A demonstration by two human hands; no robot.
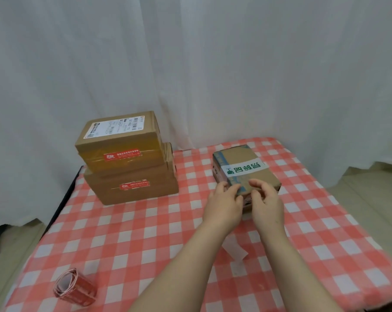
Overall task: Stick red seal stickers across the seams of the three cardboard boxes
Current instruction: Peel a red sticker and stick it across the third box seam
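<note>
From the head camera, a table covered with a red-and-white checked cloth (127, 233) stands before a white curtain (190, 64). At the back left, two cardboard boxes are stacked: the upper box (119, 140) carries a white shipping label on top and a red seal sticker (122, 155) across the taped seam on its near face, and the lower box (132, 184), slightly wider, has its own red sticker (134, 184) on its near face. To the right and well apart from the stack lies the third box (244, 170), flat on the cloth, with a white band printed with green characters across its top. Both hands meet at this box's near edge: the left hand (224, 204) has its fingers curled against the near left corner, and the right hand (266, 199) rests its fingertips on the top near the edge, thumb tucked below. Whether a sticker is pinched between the fingers I cannot tell. A white scrap of backing paper (234, 249) lies on the cloth between the forearms. At the near left sits the roll of red stickers (74, 287), loosely coiled, untouched.
</note>
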